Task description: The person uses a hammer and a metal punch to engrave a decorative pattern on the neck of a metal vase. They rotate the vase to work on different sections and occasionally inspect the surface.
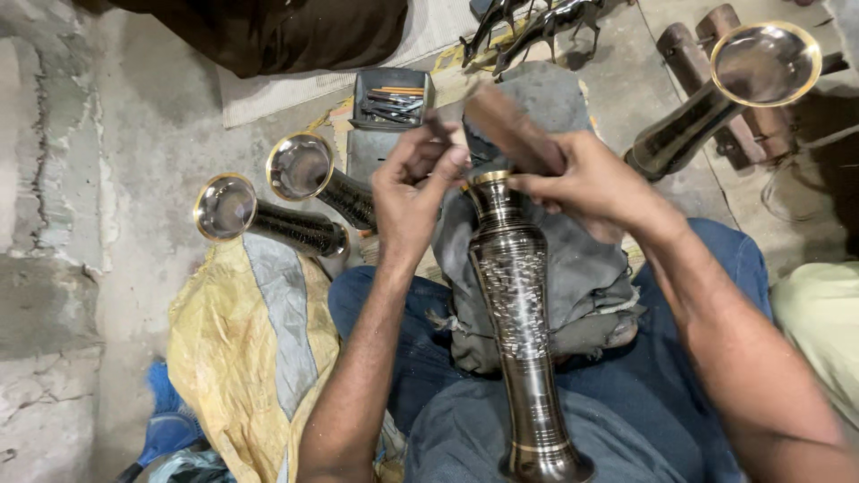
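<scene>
A tall dark metal vase [519, 313] with a brass rim and engraved pattern lies across my lap on a grey cloth [582, 277]. Its mouth points away from me. My left hand [413, 192] is at the vase's mouth, fingers pinched on a thin dark tool that touches the rim. My right hand [586, 183] grips a brown wooden block [510, 134] held above the vase's mouth, near the tool's end.
Two similar vases [309, 179] [259, 219] lie on the concrete floor at left, and another vase [716, 98] stands at the upper right. A grey tin of tools [392, 100] sits ahead. A yellow sack [250, 349] lies at left. Metal animal figures [537, 27] stand beyond.
</scene>
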